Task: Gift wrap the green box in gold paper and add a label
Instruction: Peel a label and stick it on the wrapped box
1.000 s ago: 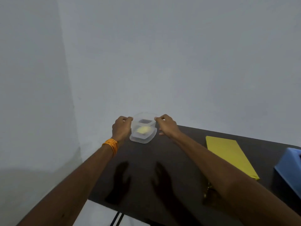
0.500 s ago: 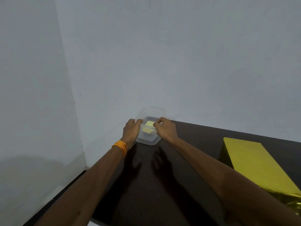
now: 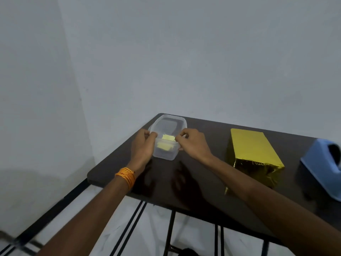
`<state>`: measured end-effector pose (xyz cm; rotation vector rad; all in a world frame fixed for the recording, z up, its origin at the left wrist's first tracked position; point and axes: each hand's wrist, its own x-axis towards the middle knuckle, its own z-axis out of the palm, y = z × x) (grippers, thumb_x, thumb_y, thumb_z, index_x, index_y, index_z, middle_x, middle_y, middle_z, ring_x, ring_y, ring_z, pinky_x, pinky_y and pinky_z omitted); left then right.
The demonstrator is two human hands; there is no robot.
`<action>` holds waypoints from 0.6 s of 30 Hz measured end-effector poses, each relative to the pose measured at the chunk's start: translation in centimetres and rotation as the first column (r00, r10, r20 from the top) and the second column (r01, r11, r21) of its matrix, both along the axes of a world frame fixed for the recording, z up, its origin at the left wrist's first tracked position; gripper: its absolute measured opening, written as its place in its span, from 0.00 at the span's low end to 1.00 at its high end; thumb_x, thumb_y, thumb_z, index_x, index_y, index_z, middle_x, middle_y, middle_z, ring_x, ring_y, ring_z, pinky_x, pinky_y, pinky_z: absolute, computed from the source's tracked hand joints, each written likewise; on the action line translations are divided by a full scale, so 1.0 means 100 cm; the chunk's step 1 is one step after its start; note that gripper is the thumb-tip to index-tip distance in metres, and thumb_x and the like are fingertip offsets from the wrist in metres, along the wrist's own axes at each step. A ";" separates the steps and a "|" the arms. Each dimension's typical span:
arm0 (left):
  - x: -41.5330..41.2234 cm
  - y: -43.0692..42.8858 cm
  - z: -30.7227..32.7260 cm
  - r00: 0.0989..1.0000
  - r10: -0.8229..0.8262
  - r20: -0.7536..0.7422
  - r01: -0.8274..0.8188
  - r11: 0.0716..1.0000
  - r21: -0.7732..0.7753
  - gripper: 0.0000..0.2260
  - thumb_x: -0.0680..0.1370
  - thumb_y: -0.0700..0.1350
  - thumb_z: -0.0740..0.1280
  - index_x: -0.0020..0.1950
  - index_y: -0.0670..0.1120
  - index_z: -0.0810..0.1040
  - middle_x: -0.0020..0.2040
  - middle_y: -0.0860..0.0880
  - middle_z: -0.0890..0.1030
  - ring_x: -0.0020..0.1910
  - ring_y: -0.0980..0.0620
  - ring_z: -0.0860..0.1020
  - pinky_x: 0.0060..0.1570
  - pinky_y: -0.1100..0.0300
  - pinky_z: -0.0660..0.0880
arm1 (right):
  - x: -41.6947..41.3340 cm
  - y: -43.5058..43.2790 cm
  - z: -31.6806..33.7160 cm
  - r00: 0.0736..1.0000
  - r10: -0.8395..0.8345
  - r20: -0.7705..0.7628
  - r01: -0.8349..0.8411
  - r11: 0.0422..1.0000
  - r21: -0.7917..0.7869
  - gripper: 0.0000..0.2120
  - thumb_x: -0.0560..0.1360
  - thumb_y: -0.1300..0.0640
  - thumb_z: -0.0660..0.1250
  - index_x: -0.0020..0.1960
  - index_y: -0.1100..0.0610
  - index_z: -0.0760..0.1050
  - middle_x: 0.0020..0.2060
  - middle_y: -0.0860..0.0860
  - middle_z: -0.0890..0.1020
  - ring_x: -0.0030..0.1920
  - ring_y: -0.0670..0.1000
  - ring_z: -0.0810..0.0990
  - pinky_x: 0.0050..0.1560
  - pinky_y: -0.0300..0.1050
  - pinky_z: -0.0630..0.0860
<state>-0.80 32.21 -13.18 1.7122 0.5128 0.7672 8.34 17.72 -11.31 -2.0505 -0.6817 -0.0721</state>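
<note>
The box wrapped in gold paper [image 3: 252,150] stands on the dark table [image 3: 203,191], right of my hands. A small clear plastic container [image 3: 166,156] sits near the table's far left corner, and its lid [image 3: 168,123] leans up behind it. A stack of yellow labels [image 3: 164,147] lies inside. My left hand [image 3: 144,145] grips the container's left rim. My right hand [image 3: 193,143] pinches one yellow label [image 3: 168,137] by its right end, just above the stack.
A blue tape dispenser [image 3: 323,169] stands at the right edge of view, beyond the gold box. The table's left and near edges are close to my arms, with its black legs and a pale floor below. Grey walls rise behind and to the left.
The lid has come off the container and now leans behind it. My right fingers have gone into the container and lifted one yellow label. The view has swung right.
</note>
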 end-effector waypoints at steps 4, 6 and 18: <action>-0.017 -0.006 0.000 1.000 0.030 -0.002 -0.030 1.000 -0.002 0.12 0.79 0.54 0.62 0.49 0.46 0.76 0.46 0.49 0.80 0.48 0.48 0.80 0.47 0.45 0.80 | -0.016 -0.006 0.003 1.000 0.011 0.003 -0.011 0.995 -0.098 0.09 0.73 0.46 0.64 0.44 0.49 0.80 0.44 0.48 0.84 0.46 0.52 0.84 0.51 0.55 0.82; -0.021 -0.006 0.004 0.998 0.069 -0.001 -0.069 0.997 0.043 0.14 0.81 0.56 0.59 0.51 0.45 0.74 0.45 0.51 0.78 0.44 0.52 0.77 0.40 0.54 0.76 | -0.017 -0.007 0.013 0.983 -0.041 0.177 0.088 0.959 -0.268 0.14 0.74 0.44 0.64 0.55 0.49 0.79 0.52 0.50 0.81 0.53 0.53 0.80 0.53 0.52 0.79; -0.006 0.024 0.044 0.981 0.141 0.136 -0.152 0.986 0.071 0.11 0.82 0.54 0.60 0.53 0.47 0.75 0.51 0.49 0.80 0.52 0.48 0.78 0.53 0.51 0.75 | 0.022 0.090 0.052 0.949 0.316 -0.012 -0.177 0.499 -0.848 0.15 0.76 0.52 0.71 0.56 0.62 0.79 0.51 0.55 0.81 0.51 0.54 0.81 0.54 0.48 0.80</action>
